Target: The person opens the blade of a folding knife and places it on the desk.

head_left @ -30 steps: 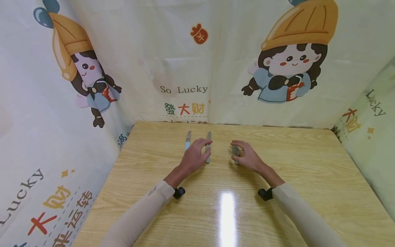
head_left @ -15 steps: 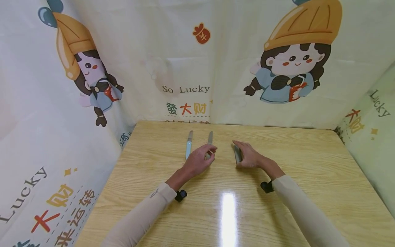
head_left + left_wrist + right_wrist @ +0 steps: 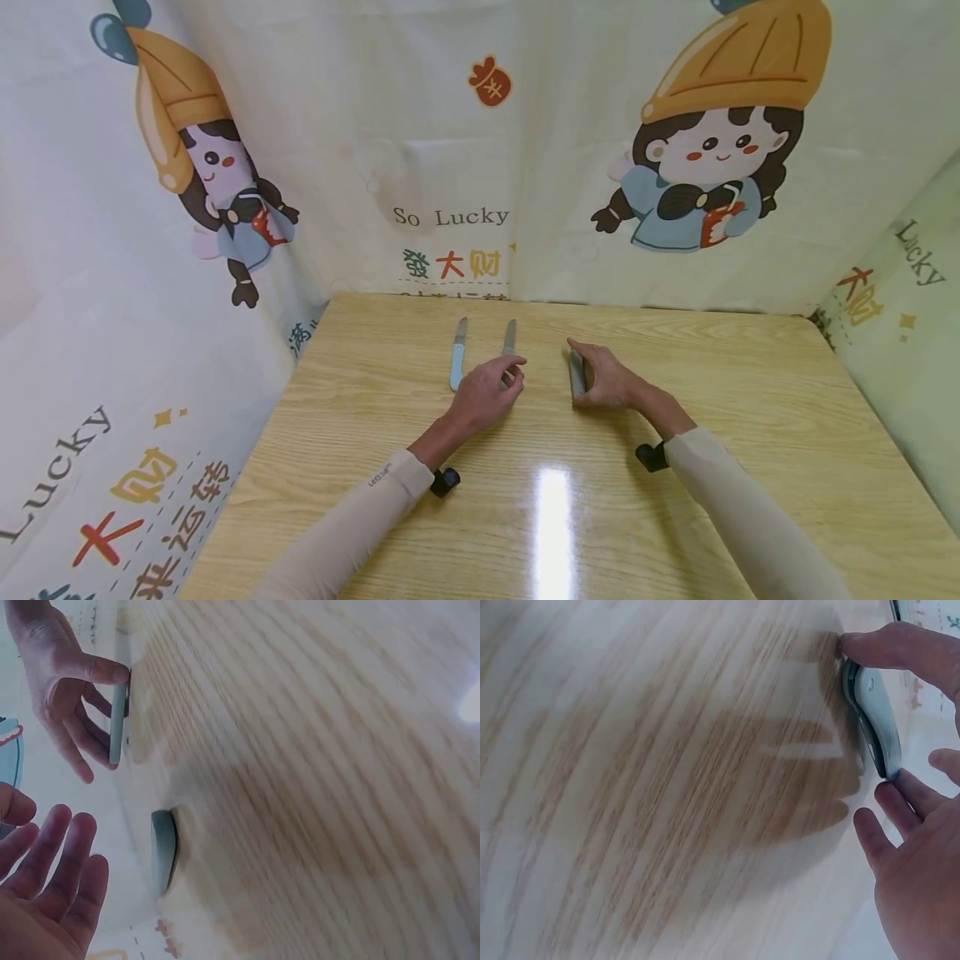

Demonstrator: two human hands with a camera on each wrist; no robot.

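Observation:
Between its thumb and fingertips, my right hand [image 3: 609,379] pinches a folded pocket knife [image 3: 877,712] by its two ends. The knife is grey-green and seems to stand on edge at the tabletop; whether it is lifted cannot be told. My left hand [image 3: 483,398] hovers with relaxed, slightly bent fingers and holds nothing. Beyond it lies an unfolded knife [image 3: 510,336], whose handle it mostly hides in the head view; the grey-green handle [image 3: 163,851] shows in the left wrist view, apart from the fingers. Left of that lies another unfolded knife [image 3: 457,365] with a light blue handle.
A wood-grain table [image 3: 360,400] lies under both hands. Printed cloth [image 3: 555,183] with cartoon figures and lettering hangs behind it and at both sides. A bright light reflection [image 3: 553,525] shows on the near part of the tabletop.
My right thumb and fingers have closed onto the ends of the folded knife, which has turned a little. My left hand has drawn slightly nearer to me, uncovering the blue handle.

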